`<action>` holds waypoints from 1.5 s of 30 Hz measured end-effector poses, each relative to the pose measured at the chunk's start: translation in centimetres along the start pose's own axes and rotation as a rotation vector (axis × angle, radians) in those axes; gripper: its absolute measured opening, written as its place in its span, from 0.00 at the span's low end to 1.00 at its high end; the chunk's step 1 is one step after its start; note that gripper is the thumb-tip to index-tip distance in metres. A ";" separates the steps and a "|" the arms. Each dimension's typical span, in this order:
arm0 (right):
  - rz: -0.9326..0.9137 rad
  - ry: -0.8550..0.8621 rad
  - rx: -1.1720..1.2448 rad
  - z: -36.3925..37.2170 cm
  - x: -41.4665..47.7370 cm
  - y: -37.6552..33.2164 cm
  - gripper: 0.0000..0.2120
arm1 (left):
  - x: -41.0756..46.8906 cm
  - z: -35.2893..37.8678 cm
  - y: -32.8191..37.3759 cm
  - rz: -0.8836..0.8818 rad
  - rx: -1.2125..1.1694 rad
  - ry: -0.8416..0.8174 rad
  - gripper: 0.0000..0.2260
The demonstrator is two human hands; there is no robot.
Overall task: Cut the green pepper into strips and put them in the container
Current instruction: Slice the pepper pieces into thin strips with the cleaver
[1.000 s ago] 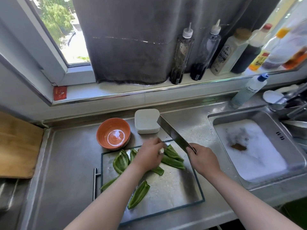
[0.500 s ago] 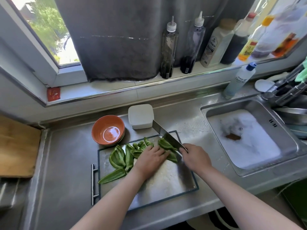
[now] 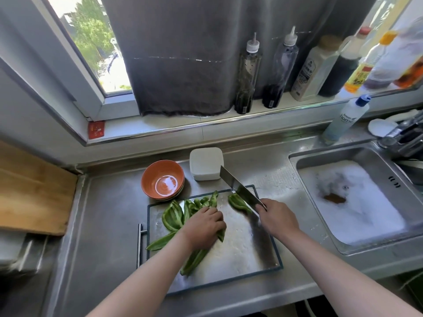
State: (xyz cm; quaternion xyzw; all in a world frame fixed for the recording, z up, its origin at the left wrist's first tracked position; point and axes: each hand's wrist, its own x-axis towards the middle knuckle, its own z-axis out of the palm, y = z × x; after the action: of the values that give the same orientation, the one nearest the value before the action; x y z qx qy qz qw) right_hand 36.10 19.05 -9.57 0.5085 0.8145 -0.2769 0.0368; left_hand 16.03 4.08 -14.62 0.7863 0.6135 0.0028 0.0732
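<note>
Several long green pepper pieces (image 3: 173,217) lie on a steel cutting board (image 3: 242,255) with a dark rim. My left hand (image 3: 204,226) rests curled on top of the pepper pile, holding pieces down. One pepper piece (image 3: 237,201) lies apart at the board's far right. My right hand (image 3: 278,218) grips the handle of a cleaver (image 3: 238,189), whose blade slants up over that piece toward the back. An orange bowl (image 3: 163,180) and a white lidded container (image 3: 206,164) stand just behind the board.
A sink (image 3: 357,197) full of suds is to the right, with a tap (image 3: 402,136) and a soap bottle (image 3: 346,118) behind it. Bottles line the window sill (image 3: 283,69). A wooden board (image 3: 32,191) lies at the left on the steel counter.
My left hand has drawn the pepper pile leftward and toward me. One piece now lies apart under the cleaver, whose blade stays raised and slanted.
</note>
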 end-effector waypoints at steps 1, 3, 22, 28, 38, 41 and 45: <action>0.000 -0.001 -0.001 0.0 0.0 -0.2 0.11 | -0.6 -0.2 -0.2 -0.009 -0.006 -0.021 0.15; 0.005 -0.004 0.001 0.1 0.1 -0.4 0.11 | -1.4 -0.4 -0.6 -0.033 -0.026 -0.046 0.18; 0.024 -0.016 0.003 0.4 -1.0 -1.0 0.10 | 1.2 -0.8 -3.5 -0.286 -0.232 -0.104 0.15; 0.023 -0.030 -0.024 0.5 -2.1 -1.9 0.12 | -1.9 -2.0 -1.8 -0.237 -0.155 -0.016 0.23; 0.058 -0.027 -0.060 2.3 -4.9 -3.7 0.13 | -7.4 0.5 -1.2 -0.066 0.029 -0.116 0.28; 0.065 -0.017 -0.046 3.0 -5.9 -4.0 0.14 | -8.2 0.1 -1.8 -0.066 0.011 -0.097 0.27; 0.098 0.007 -0.012 3.5 -7.0 -3.7 0.13 | -6.7 0.0 -0.4 -0.088 -0.044 0.081 0.17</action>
State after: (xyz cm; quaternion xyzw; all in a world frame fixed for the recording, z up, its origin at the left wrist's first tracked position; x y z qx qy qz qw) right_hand 35.51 10.42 -8.59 0.5486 0.7903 -0.2680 0.0505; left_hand 13.97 -2.28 -14.04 0.7559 0.6499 0.0449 0.0655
